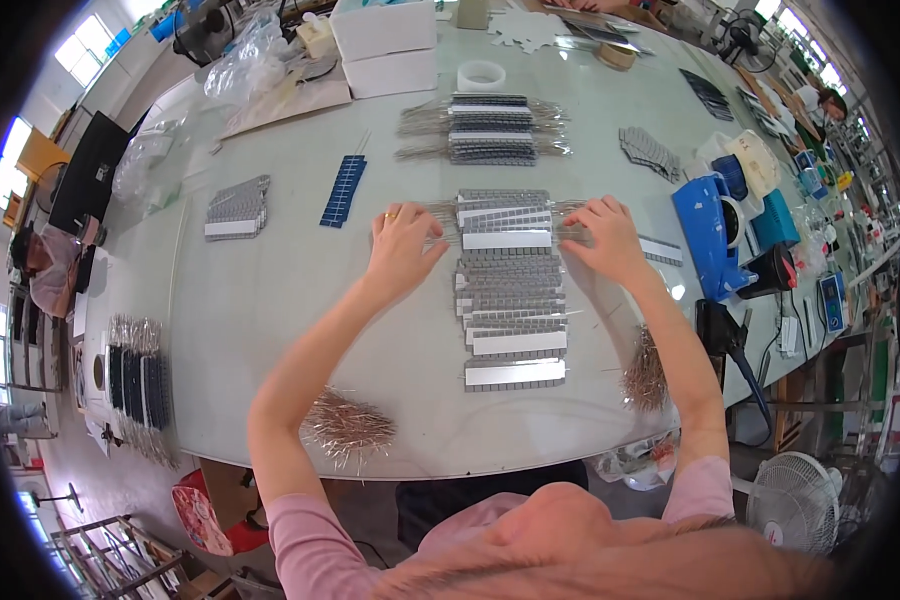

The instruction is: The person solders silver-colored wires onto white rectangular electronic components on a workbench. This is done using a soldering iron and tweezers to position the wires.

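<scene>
A stack of grey segmented strips (505,215) with white bands and thin wire leads at both ends lies in front of me at the table's middle. At its left end my left hand (405,243) is closed, fingers bent round the wire leads (440,212). My right hand (605,238) is likewise closed on the leads at the right end; the exact pinch is partly hidden by the fingers. Just below, a column of overlapping grey strips (510,285) runs toward me, ending in a separate strip (515,374). Beyond the stack lies a darker pile of wired strips (490,130).
Bundles of cut wire lie by my left forearm (350,430) and right forearm (646,372). Left are a blue strip (343,190) and grey strips (237,208). A blue tape dispenser (708,235) stands right; a tape roll (481,75) and white box (388,50) stand behind.
</scene>
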